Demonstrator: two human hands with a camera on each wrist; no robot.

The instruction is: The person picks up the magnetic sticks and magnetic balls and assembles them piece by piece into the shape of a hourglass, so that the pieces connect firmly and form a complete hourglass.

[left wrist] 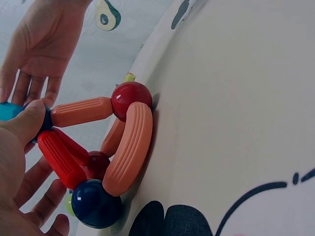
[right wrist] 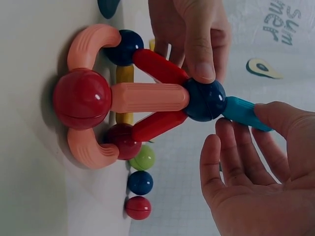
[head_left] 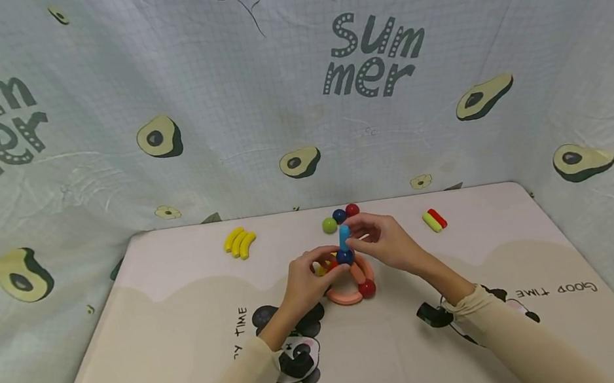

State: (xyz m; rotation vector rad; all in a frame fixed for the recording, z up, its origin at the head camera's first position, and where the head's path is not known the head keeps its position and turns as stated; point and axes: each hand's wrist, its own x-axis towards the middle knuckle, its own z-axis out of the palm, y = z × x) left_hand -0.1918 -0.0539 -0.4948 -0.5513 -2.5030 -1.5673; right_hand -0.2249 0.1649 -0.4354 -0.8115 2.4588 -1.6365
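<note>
A small frame of rods and balls stands on the table. Its base joins curved orange rods [left wrist: 130,150] with red balls [right wrist: 82,98] and a dark blue ball [left wrist: 96,203]. A straight orange rod [right wrist: 149,97] and two red rods [right wrist: 158,126] slope up to a dark blue top ball [right wrist: 205,100]. My left hand [head_left: 307,279] holds that top ball, its thumb pressed on it. With thumb and fingers my right hand [head_left: 384,241] pinches a light blue rod [head_left: 344,237], which stands upright with its lower end at the top ball.
Loose green [head_left: 329,225], blue [head_left: 339,216] and red [head_left: 352,210] balls lie behind the frame. Several yellow curved rods [head_left: 240,243] are at back left. A red rod [head_left: 437,218] and a yellow-green rod [head_left: 432,222] lie at back right. A patterned curtain hangs behind.
</note>
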